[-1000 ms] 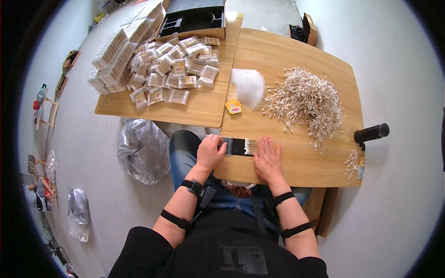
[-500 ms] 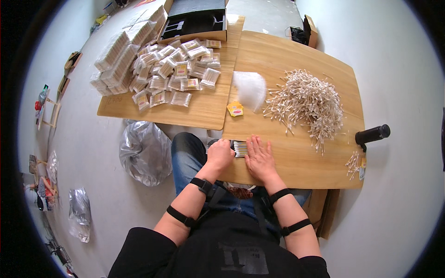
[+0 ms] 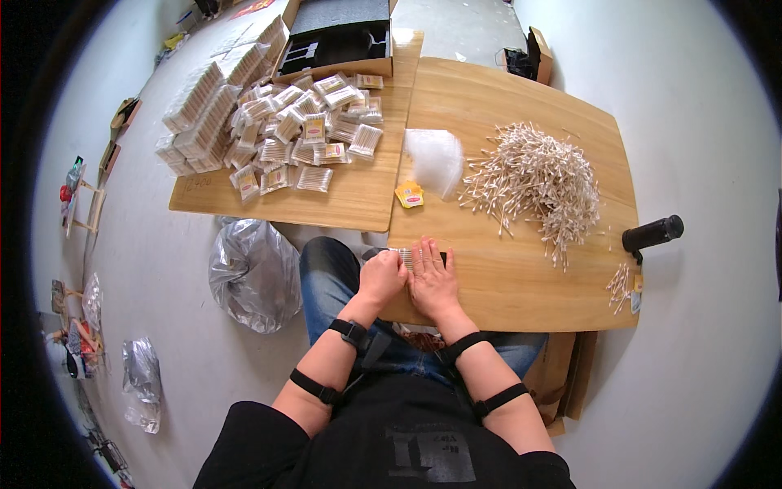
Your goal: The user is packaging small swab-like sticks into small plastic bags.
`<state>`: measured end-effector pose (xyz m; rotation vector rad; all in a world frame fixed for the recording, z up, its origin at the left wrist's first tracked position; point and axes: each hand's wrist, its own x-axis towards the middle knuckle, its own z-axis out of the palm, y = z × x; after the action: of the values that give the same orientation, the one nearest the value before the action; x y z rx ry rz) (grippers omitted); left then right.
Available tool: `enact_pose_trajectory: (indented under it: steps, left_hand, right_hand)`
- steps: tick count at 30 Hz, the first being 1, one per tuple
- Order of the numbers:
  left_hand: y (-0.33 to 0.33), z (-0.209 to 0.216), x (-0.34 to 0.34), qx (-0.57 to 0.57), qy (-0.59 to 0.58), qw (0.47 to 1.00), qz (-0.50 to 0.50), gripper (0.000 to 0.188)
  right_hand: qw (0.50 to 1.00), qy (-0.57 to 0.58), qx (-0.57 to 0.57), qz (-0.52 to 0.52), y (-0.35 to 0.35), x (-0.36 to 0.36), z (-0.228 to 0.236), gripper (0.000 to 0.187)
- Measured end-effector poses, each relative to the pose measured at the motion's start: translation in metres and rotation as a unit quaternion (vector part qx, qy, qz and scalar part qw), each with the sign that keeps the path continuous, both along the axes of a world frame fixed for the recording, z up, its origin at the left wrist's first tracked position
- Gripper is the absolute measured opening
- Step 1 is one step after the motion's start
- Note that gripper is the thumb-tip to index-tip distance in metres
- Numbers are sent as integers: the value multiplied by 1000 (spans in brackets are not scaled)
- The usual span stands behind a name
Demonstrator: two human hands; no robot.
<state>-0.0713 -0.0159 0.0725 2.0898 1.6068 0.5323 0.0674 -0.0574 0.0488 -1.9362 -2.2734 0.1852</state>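
**Hands close over a small packet at the table's near edge**

Two wooden tables (image 3: 521,277) fill the upper frame. At top centre, an open cardboard box (image 3: 342,37) holds dark items. Below it lie filled packets (image 3: 305,134), and right of centre a loose heap of cotton swabs (image 3: 533,175). At lower centre the left hand (image 3: 383,277) and right hand (image 3: 432,281) press flat, side by side, on a small clear packet of swabs (image 3: 405,257). A second ago the hands were further apart, with more packet showing
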Motion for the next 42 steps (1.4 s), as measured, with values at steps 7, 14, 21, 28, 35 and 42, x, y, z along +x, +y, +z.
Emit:
enact_pose_trajectory:
  steps: [7, 14, 21, 28, 35, 42]
  left_hand:
    - [6, -9, -23, 62, -88, 990, 89, 16]
    - [10, -61, -27, 140, -24, 978, 153, 26]
    - [9, -79, -16, 131, -22, 986, 104, 24]
    - [14, -66, -13, 138, -21, 983, 117, 21]
    - [-1, -65, -9, 98, 84, 980, 152, 27]
    - [-6, -71, -2, 93, 36, 981, 168, 27]
  right_hand:
    - [997, 66, -26, 13, 3, 13, 7, 69]
    - [998, 1, -52, 32, -1, 18, 8, 85]
    - [998, -16, -59, 17, -2, -6, 13, 88]
    - [990, 119, 68, 25, 45, 12, 12, 59]
    - [966, 178, 96, -162, 134, 9, 1, 43]
    - [965, 132, 53, -221, 146, 7, -8, 41]
